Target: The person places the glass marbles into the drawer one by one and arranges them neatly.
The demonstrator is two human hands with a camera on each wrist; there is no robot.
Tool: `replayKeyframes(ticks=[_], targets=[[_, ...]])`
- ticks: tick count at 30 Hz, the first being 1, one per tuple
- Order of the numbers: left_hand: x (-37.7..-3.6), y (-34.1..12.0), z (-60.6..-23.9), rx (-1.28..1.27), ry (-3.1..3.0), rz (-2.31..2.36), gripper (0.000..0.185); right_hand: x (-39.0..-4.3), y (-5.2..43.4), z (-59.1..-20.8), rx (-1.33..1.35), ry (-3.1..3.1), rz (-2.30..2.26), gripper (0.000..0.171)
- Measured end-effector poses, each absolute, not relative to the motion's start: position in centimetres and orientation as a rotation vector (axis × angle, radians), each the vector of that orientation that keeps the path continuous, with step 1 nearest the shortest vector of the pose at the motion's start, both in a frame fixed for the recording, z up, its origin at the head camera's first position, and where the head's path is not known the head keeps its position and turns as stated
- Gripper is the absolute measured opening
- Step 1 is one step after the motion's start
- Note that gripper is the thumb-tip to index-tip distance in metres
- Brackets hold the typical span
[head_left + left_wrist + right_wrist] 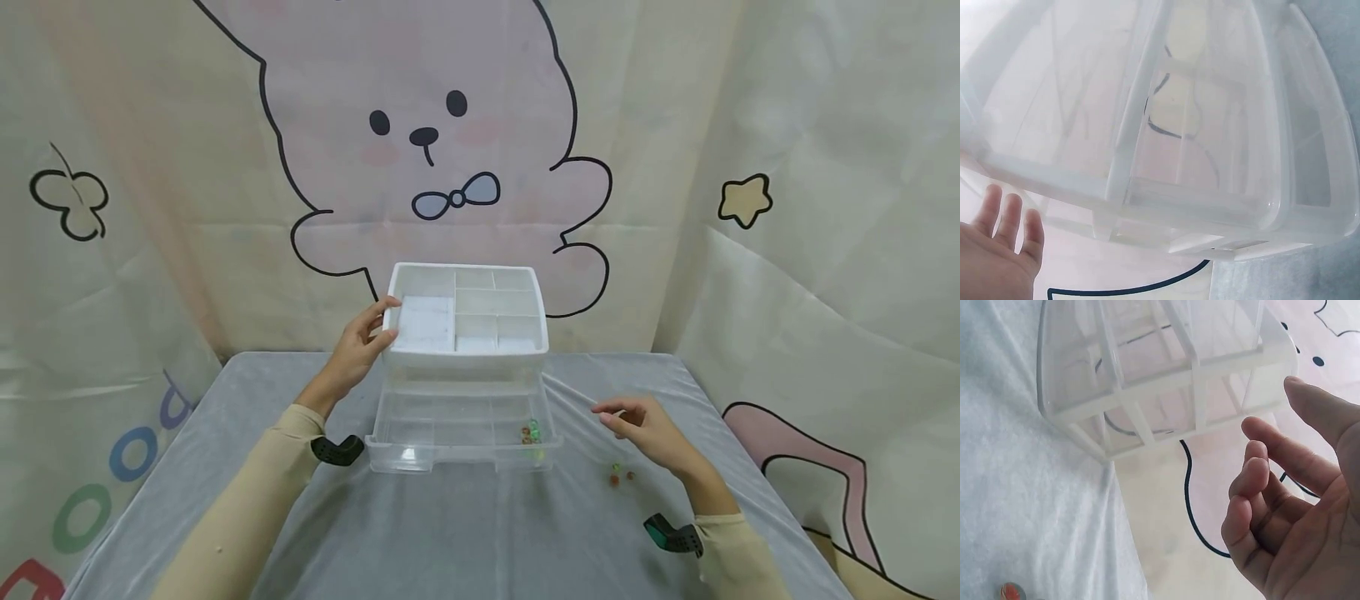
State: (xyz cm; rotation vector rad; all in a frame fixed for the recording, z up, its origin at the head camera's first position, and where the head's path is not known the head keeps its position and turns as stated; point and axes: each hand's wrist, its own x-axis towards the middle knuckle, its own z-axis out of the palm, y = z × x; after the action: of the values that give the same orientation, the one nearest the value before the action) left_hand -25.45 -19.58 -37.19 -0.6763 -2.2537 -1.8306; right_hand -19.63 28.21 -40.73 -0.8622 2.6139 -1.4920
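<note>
Holding the white organizer [465, 353] by its left rim, left hand [352, 352] could tip it with a hard tug; the clear drawer [461, 456], jutting near, might then spill the drawer beads [531, 432] at its right. Right hand [652, 432], loosely curled, nothing held; brushing the loose beads [615, 480] could roll them away. Tabletop [450, 533]: grey cloth, creased. Cartoon-printed fabric [637, 108] left, far and right.
</note>
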Motion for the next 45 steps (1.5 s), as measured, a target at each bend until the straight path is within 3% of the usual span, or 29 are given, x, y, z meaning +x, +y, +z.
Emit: replayKeyframes(ticks=[16, 24, 45], targets=[[-25.4, -19.5, -37.5, -0.665, -2.248, -1.838, 0.049, -19.8, 30.4, -42.9, -0.723, 2.624, -1.439, 0.022], [-25.6, -19.5, -37.3, -0.677, -2.234, -1.838, 0.049, -19.9, 31.5, -44.4, -0.637, 2.608, -1.348, 0.031], [-25.7, -19.5, -37.2, -0.67, -2.247, -1.83, 0.048, -19.9, 35.3, -46.8, -0.722, 2.51, -1.241, 0.035]])
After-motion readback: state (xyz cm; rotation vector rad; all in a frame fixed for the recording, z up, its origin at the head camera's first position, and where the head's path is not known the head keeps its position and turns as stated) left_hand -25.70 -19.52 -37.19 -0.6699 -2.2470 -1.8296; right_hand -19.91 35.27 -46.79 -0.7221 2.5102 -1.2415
